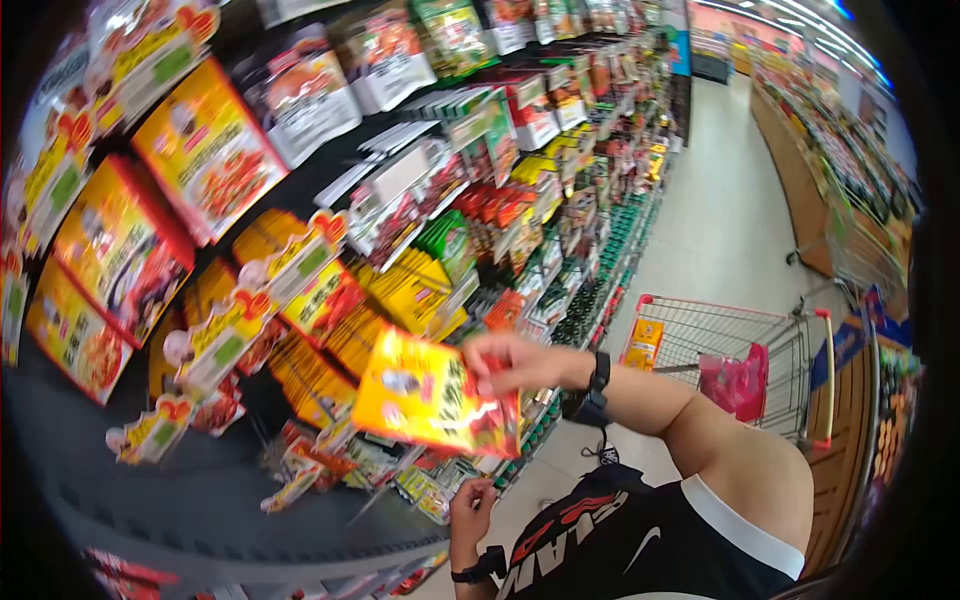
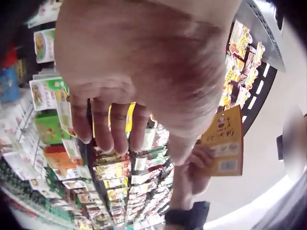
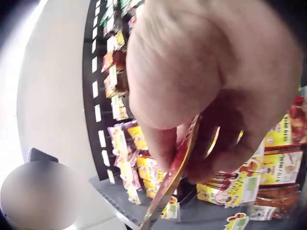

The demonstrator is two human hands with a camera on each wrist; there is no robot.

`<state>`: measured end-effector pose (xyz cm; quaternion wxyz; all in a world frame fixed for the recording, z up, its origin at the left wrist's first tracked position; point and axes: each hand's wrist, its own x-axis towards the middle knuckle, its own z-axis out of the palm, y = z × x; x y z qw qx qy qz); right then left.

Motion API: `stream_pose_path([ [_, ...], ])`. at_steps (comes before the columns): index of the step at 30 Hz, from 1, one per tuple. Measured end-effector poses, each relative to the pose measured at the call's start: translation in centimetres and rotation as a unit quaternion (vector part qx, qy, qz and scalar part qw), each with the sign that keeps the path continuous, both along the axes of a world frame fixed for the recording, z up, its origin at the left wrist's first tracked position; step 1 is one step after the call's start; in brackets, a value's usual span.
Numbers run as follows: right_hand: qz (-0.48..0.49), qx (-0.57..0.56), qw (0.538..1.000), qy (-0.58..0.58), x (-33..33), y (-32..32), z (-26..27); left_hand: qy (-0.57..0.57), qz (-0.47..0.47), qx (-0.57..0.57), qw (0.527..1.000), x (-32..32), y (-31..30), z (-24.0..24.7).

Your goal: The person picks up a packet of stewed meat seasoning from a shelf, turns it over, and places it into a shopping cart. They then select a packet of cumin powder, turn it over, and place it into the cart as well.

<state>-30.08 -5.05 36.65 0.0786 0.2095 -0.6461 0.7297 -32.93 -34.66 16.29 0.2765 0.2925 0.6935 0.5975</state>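
Note:
My right hand (image 1: 515, 362) pinches a flat yellow-and-red food packet (image 1: 415, 395) by one edge, in front of the shelf. In the left wrist view, the back of this packet (image 2: 224, 143) shows a panel of print and a barcode. The right wrist view has the packet edge-on (image 3: 173, 178) between thumb and fingers. Lower down, near my body, hangs my left hand (image 1: 472, 508), its fingers loosely curled around nothing. Similar yellow packets (image 1: 318, 300) fill the shelf just beyond the held one.
Shelving with hanging pouches (image 1: 300, 95) and price cards (image 1: 225, 340) runs along the left. Behind my right arm stands a wire shopping cart (image 1: 735, 312) holding a pink bag (image 1: 738, 383) and a yellow packet (image 1: 645, 342). A wooden-sided produce stand (image 1: 797, 190) lines the aisle's other side.

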Motion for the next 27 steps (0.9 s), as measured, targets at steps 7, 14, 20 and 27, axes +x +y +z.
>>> stream_pose_path([
  [7,0.119,-0.194,0.963,-0.147,7.4,-2.5,-12.6,-0.137,-0.156,0.144,0.968,0.2,6.0,2.2],
  [14,0.040,-0.152,0.971,-0.178,11.6,-1.9,-17.2,-0.226,-0.239,0.236,0.914,2.6,15.2,5.4],
  [20,-0.052,-0.059,0.980,-0.182,17.7,4.8,-17.2,-0.166,-0.184,0.207,0.947,6.2,20.9,5.1],
  [27,-0.188,-0.144,0.953,-0.190,25.8,10.0,-14.3,-0.062,-0.138,0.119,0.981,8.2,26.9,5.5],
])
